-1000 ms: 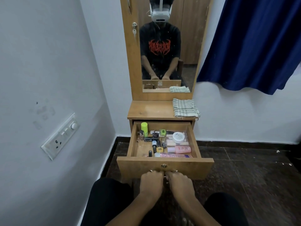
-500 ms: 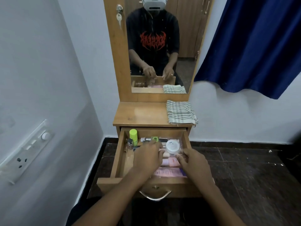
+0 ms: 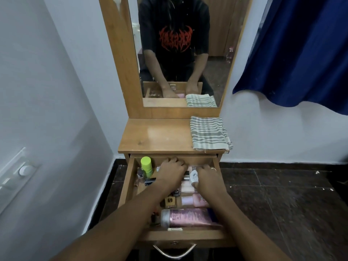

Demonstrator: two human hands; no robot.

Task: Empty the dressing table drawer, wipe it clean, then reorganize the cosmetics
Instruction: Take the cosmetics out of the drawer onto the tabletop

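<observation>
The drawer [image 3: 130,187] stands pulled right out from under the desk [image 3: 156,136], which makes sense: with it fully open both hands can get down among the cosmetics from above. It is still full, so I'd judge the emptying has barely begun.

Taking the drawer as the landmark: the left hand [image 3: 172,171] is sunk into its back half, near the middle, knuckles up and fingers curled down into the clutter. What those fingers have, if anything, is hidden under the hand, so I cannot tell whether that grip is closed on something. The right hand [image 3: 206,178] is just beside it, toward the drawer's right wall, and its grip seems pinched on a small white jar [image 3: 194,177], thumb below and fingers over the top.

A green-capped bottle [image 3: 146,166] stands upright in the drawer's back left corner, near the left hand but not touched. Along the drawer's front edge a long pink tube [image 3: 188,216] lies on its side, beneath both forearms and well behind the grips. A pink bottle [image 3: 194,201] lies just behind that tube, with a small amber bottle [image 3: 169,201] beside it.

The striped cloth [image 3: 209,133] sits folded on the desk above the drawer's right side, probably kept ready for wiping. The bare desk beside it looks like the natural landing place for what comes out.
</observation>
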